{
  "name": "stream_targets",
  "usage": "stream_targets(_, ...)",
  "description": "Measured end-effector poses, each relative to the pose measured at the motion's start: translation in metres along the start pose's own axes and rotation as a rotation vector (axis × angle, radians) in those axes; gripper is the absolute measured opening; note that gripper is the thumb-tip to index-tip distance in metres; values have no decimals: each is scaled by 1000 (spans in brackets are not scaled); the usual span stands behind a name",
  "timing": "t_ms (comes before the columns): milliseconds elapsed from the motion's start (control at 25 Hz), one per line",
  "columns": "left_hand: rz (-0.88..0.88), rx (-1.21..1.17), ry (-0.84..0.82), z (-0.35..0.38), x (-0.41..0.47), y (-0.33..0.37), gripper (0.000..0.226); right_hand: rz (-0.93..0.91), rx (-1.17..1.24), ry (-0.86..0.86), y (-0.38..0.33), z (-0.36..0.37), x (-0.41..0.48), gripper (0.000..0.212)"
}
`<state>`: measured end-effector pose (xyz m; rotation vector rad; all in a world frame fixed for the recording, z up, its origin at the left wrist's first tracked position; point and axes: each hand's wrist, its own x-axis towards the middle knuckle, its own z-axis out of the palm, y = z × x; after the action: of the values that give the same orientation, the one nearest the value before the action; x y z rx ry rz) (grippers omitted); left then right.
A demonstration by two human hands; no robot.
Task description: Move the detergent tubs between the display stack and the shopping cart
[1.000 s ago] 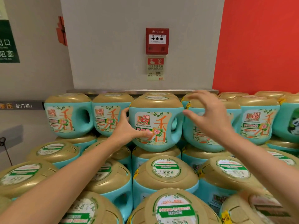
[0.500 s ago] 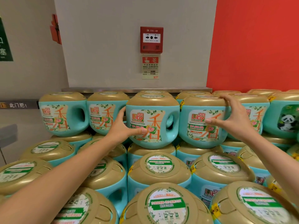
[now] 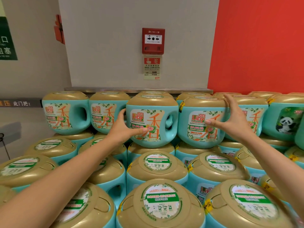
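free: above top-row tubs [image 3: 152, 122] | blocked: sideways, packed tight; behind, wall [image 3: 115, 46] close

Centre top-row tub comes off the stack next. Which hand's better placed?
Left, likely. The left hand grips the centre tub by its left side, thumb on its label; the right hand rests on the neighbouring tub, clear of the centre one.
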<state>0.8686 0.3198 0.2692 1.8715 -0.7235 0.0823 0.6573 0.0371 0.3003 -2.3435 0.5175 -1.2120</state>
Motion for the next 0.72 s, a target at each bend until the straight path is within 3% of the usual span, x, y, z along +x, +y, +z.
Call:
stream_targets(120, 87, 221, 192, 0, -14, 5, 107, 27, -27, 72, -6, -6, -9, 89)
stream_targets(280, 202, -167, 319, -9, -40, 38, 42, 37, 6, 129, -25, -37, -42, 51)
stream_targets(400, 320, -133, 76, -23, -76, 66, 6, 41, 140, 158, -44, -70, -91, 26)
stream_targets(520, 398, -146, -194, -26, -127, 84, 5, 9, 240, 138, -64, -103, -159, 12)
stream_targets(720, 386, -320, -357, 12, -229, 97, 12, 136, 300, 85, -77, -145, -292, 18)
